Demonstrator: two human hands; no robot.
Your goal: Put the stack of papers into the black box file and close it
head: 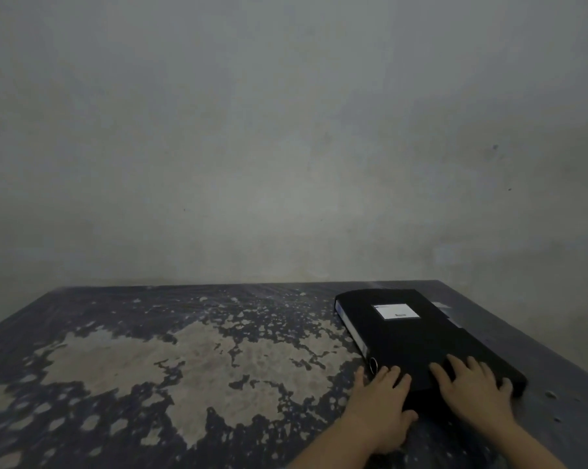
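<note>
Head view: left hand (384, 406) and right hand (472, 389) rest flat, fingers spread, gripping nothing, on the near end of the closed black box file (417, 336), whose long axis runs from them up-left across the table (150, 350).

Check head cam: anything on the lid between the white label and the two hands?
No. In the head view that stretch of the black box file is bare, closed lid from white label to left hand and right hand.
</note>
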